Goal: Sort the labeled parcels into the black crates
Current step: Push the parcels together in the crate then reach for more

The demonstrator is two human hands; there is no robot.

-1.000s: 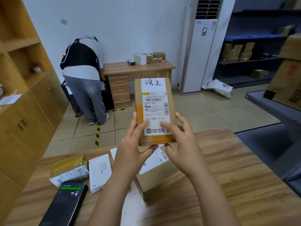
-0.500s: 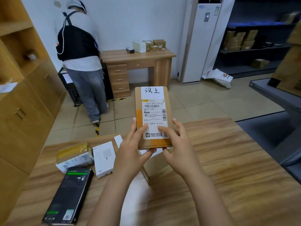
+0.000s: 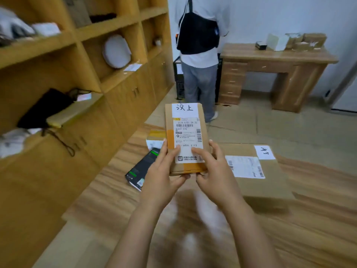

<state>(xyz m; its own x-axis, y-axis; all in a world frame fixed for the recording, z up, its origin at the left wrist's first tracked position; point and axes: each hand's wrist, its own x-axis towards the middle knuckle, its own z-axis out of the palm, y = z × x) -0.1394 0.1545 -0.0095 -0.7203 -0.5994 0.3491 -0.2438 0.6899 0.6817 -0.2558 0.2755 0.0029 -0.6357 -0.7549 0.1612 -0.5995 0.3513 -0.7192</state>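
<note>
Slim brown parcel (image 3: 187,135) stands upright (white label (image 3: 189,141) facing the camera).

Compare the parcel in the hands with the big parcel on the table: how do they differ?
The held parcel is small and narrow; the big parcel is wider. The left hand and right hand grip the held parcel above the table; the big parcel lies flat on it, untouched. Only the held parcel shows orange tape. Both are brown cardboard with white labels.
</note>
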